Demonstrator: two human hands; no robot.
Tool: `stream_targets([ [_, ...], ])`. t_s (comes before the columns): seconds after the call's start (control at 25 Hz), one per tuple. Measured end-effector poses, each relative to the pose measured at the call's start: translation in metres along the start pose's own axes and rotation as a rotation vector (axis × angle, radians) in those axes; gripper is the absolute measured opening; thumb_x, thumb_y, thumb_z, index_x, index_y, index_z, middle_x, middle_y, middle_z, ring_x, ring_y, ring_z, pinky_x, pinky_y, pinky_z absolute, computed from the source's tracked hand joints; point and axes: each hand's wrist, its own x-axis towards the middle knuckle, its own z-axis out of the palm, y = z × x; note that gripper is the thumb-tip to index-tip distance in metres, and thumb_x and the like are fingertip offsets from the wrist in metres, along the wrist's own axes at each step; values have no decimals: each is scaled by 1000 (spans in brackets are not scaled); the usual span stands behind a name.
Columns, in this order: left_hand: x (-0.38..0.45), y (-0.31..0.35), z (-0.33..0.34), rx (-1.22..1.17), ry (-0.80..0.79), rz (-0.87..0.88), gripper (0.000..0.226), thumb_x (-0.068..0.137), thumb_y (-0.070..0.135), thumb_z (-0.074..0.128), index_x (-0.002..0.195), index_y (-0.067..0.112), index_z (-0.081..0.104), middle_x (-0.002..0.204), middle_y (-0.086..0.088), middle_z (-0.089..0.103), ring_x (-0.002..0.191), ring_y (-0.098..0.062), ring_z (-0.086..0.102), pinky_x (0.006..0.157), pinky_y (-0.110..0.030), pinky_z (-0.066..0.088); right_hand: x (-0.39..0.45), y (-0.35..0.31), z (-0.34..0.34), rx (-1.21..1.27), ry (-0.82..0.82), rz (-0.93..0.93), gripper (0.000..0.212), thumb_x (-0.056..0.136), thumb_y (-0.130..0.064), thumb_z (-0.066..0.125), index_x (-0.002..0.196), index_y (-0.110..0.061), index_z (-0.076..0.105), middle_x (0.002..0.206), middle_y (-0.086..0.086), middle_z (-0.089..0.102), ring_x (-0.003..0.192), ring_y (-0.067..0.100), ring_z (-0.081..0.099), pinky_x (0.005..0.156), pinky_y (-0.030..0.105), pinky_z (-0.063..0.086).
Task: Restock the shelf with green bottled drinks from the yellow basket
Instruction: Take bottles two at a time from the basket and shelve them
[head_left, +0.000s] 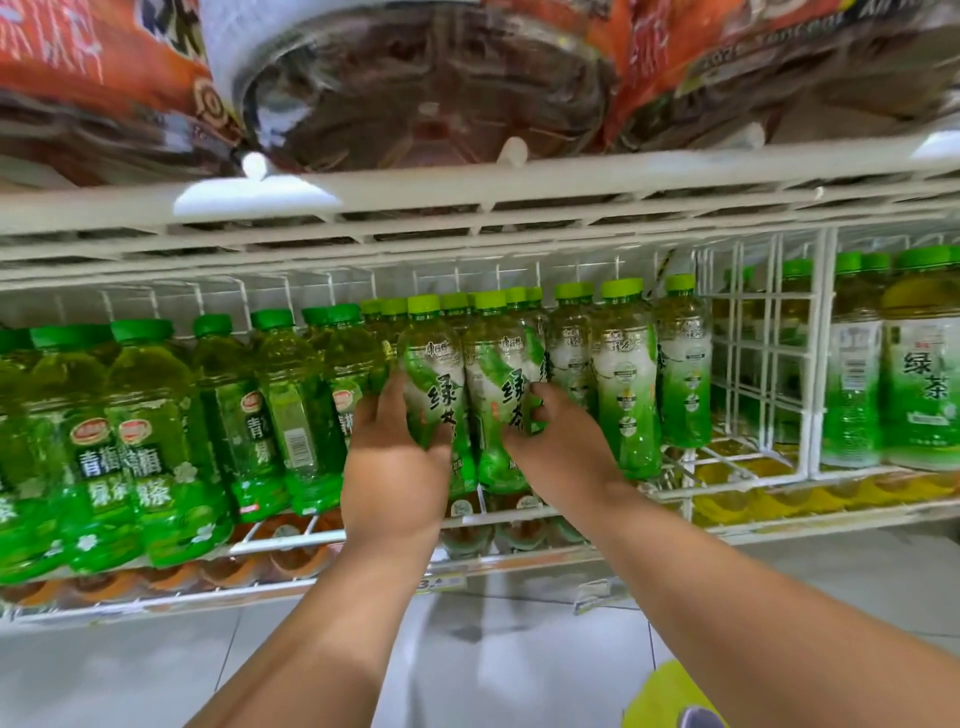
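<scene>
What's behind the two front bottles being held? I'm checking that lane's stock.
Behind the left-hand bottle and right-hand bottle, more light-green caps show. Their bodies are covered, so the row's depth is unclear.

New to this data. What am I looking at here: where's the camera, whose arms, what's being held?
There is no robot here. A person wears one wide-angle camera on the head, looking forward and down, so the two bare arms coming in from the bottom are the wearer's own.

In front is a white wire shelf packed with green tea bottles. The left hand grips one bottle at the shelf's front edge, its fingers curled round the bottle's side. The right hand grips the bottle next to it the same way. Both bottles stand upright in the front row.

A darker green brand fills the shelf to the left. A wire divider separates more bottles on the right. Large bottles sit on the shelf above. The yellow shape at the bottom right may be the basket; too little shows to be sure.
</scene>
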Motion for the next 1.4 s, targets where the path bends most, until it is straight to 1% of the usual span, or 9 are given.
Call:
stream_targets([
  [0.08, -2, -1, -5, 46, -1, 22, 65, 80, 16, 82, 140, 18, 56, 114, -6, 59, 89, -27, 64, 70, -27, 42, -4, 1, -3, -26, 11, 6, 72, 97, -31, 65, 159, -28, 29, 123, -4, 63, 64, 8, 61, 55, 25, 49],
  [0.16, -4, 1, -12, 138, -37, 5, 72, 81, 24, 82, 146, 18, 52, 126, -13, 59, 101, -33, 64, 70, -31, 48, -12, -1, -8, -117, 15, -1, 71, 97, -39, 63, 158, -31, 28, 147, -1, 53, 89, 12, 65, 74, 30, 55],
  [0.28, -10, 12, -27, 250, -64, 16, 62, 87, 38, 73, 144, 21, 54, 131, -12, 57, 115, -38, 58, 73, -41, 55, -28, -9, -19, -333, -14, -13, 64, 99, -48, 52, 157, -38, 27, 148, -1, 50, 86, 17, 68, 79, 39, 60],
  [0.44, -20, 28, -56, 307, -92, 132, 48, 90, 45, 65, 133, 24, 62, 134, -8, 56, 120, -34, 54, 87, -41, 55, -53, -30, -36, -577, 21, -147, 57, 102, -51, 43, 154, -31, 33, 152, -1, 45, 135, 24, 47, 105, 39, 45],
  [0.52, -32, 35, -76, 333, -145, 177, 52, 91, 49, 63, 137, 25, 60, 141, -7, 52, 128, -32, 45, 97, -43, 51, -77, -36, -47, -635, 39, -227, 59, 102, -52, 41, 154, -28, 33, 155, 0, 42, 144, 22, 37, 113, 36, 37],
  [0.76, -74, 97, -169, 295, -238, 310, 63, 93, 59, 49, 148, 30, 51, 159, 1, 38, 148, -20, 22, 117, -40, 23, -169, -61, -97, -701, 107, -451, 73, 96, -57, 41, 158, -20, 35, 165, 4, 32, 153, 24, 27, 123, 39, 26],
  [0.96, -131, 177, -243, 337, -334, 255, 68, 95, 65, 44, 157, 42, 27, 169, 15, 0, 155, -9, -7, 118, -31, 1, -261, -89, -141, -698, 136, -479, 74, 93, -59, 38, 151, -16, 50, 160, 5, 42, 149, 26, 37, 118, 45, 38],
  [1.2, -119, 246, -315, 399, -276, 306, 76, 91, 70, 35, 159, 36, 27, 171, 8, 1, 156, -15, -4, 123, -39, 11, -324, -156, -201, -709, 174, -466, 81, 94, -66, 23, 162, -22, 25, 171, -2, 14, 158, 18, 7, 127, 42, 18],
  [1.4, -107, 306, -381, 430, -273, 338, 73, 96, 69, 37, 160, 39, 17, 170, 6, -10, 156, -17, -11, 127, -44, 5, -373, -224, -237, -744, 202, -516, 75, 103, -62, 30, 164, -27, 6, 172, -4, -1, 158, 15, -5, 126, 32, -2],
])
